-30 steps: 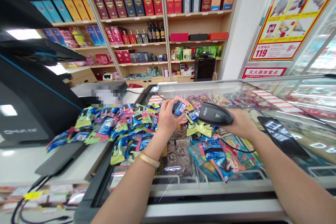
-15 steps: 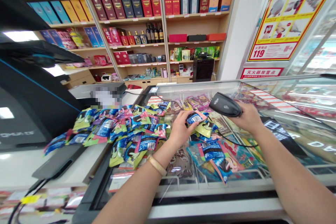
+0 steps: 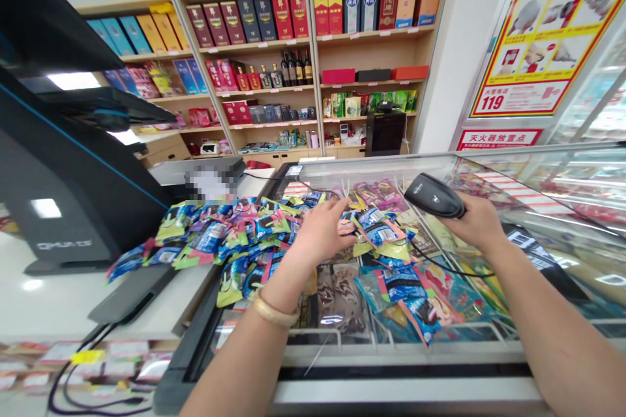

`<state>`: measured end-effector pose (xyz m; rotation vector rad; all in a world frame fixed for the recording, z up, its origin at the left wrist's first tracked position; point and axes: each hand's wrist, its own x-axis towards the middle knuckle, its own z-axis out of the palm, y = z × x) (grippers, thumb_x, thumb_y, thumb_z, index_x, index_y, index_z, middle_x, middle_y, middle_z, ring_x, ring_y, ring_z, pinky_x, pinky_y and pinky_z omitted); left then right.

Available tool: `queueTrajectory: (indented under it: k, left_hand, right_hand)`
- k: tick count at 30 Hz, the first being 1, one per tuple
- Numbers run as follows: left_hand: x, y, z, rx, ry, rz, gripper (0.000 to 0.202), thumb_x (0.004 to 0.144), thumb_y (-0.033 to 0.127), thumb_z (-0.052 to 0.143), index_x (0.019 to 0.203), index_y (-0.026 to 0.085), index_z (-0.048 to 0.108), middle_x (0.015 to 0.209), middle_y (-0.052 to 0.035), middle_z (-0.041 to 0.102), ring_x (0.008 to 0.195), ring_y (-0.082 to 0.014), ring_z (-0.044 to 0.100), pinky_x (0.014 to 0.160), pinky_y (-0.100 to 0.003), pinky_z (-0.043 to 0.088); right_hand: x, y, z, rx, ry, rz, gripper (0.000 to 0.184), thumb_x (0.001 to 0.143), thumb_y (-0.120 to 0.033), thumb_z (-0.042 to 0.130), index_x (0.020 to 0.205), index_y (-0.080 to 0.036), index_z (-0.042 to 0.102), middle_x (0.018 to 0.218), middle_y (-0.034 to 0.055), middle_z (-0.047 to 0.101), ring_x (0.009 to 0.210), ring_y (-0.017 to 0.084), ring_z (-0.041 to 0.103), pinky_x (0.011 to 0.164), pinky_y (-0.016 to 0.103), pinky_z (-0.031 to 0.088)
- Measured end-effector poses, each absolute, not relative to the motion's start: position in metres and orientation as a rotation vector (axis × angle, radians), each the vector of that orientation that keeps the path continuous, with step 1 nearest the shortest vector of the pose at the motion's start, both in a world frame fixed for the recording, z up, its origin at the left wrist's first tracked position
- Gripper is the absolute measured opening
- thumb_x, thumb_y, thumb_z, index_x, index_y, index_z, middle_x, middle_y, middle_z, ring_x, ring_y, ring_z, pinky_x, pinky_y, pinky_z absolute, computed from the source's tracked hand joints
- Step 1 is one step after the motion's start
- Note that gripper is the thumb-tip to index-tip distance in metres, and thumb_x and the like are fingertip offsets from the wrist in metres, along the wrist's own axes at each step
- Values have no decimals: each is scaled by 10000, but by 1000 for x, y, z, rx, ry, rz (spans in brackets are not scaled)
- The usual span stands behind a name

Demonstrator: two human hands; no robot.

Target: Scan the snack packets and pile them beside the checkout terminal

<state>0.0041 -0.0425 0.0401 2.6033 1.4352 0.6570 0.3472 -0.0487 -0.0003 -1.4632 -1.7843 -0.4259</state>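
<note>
A black handheld barcode scanner (image 3: 434,195) is gripped in my right hand (image 3: 476,225), its head pointing left above the glass-topped freezer (image 3: 391,356). My left hand (image 3: 323,231), with a gold bracelet (image 3: 274,310) at the wrist, hovers between two groups of snack packets with its fingers apart. Just right of its fingertips lies a small heap of blue, pink and green snack packets (image 3: 384,232). More of these packets (image 3: 402,283) rest nearer the front. To the left spreads a larger pile of the same packets (image 3: 205,238), partly hidden by my left forearm.
A dark checkout terminal (image 3: 73,202) stands on the white counter (image 3: 53,300) at left, beside a flat grey device (image 3: 124,296). The scanner's black cable (image 3: 450,268) loops over the glass. Shelves of boxes and bottles (image 3: 264,39) line the back wall.
My left hand has let go of a packet at the right heap and moved left, fingers opening. The scanner stays in my right hand. The whole view has shifted slightly.
</note>
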Motion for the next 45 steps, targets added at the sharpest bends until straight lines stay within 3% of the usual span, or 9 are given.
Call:
queueTrajectory:
  k: [5,10,17,22,25,29,35,39,45]
  left_hand:
    - [-35,-49,50,2540,1904,93,559,606,340,867,1123,197,709,1167,-202,714,1186,-448,615,1025,-604,429]
    - [-36,-54,30,2629,1829,12,505,647,183,793,1143,222,705,1180,-175,722,1189,-412,617,1017,-566,443]
    - [-38,-41,20,2430,1602,519,323,772,133,662,1072,230,735,1085,-102,757,1075,-295,681,1001,-444,491]
    - [-22,-41,19,1485,1237,1227,374,827,244,684,1198,199,691,1030,-58,758,911,-199,705,849,-351,576]
    - [-10,-46,21,926,939,1283,402,815,230,721,1213,200,672,1036,-50,752,846,-155,703,747,-289,596]
    - [-1,-51,23,608,780,1272,308,895,227,619,1195,183,671,1086,-67,745,889,-150,715,793,-298,616]
    - [4,-52,15,902,756,1308,601,808,168,520,1406,217,539,1223,-70,709,1094,-187,687,949,-360,579]
    - [7,-52,5,1166,846,1323,741,756,178,521,1487,271,445,1277,-49,678,1145,-167,648,973,-319,528]
    - [11,-56,1,1002,742,1317,963,617,73,557,1542,262,368,1236,-30,683,1018,-130,629,890,-215,450]
  right_hand:
    - [342,-49,-1,-1460,-1805,-424,323,717,-427,632,926,-210,747,744,79,754,638,275,701,583,333,481]
    - [332,-52,0,-1431,-1849,-408,344,725,-432,633,963,-218,757,789,79,768,662,271,713,597,329,496]
    - [325,-52,0,-1410,-1841,-388,339,721,-478,643,910,-218,752,751,74,757,653,274,708,605,341,505]
    - [316,-61,10,-1329,-1839,-310,277,733,-491,668,793,-225,716,668,54,719,573,229,655,566,313,480]
    - [306,-69,19,-1255,-1867,-262,240,741,-460,676,775,-224,695,667,50,708,576,213,642,567,306,488]
    - [293,-76,26,-1169,-1958,-174,194,733,-416,682,748,-222,675,651,39,698,572,205,648,561,296,503]
    - [276,-83,30,-1080,-2048,-80,284,742,-352,665,981,-215,734,889,72,784,784,241,738,689,295,550]
    - [267,-88,32,-1072,-2139,7,259,727,-313,668,965,-233,733,833,51,772,729,214,717,660,271,525]
    - [258,-91,31,-998,-2205,91,165,738,-272,660,882,-207,706,775,47,741,669,181,677,618,252,485]
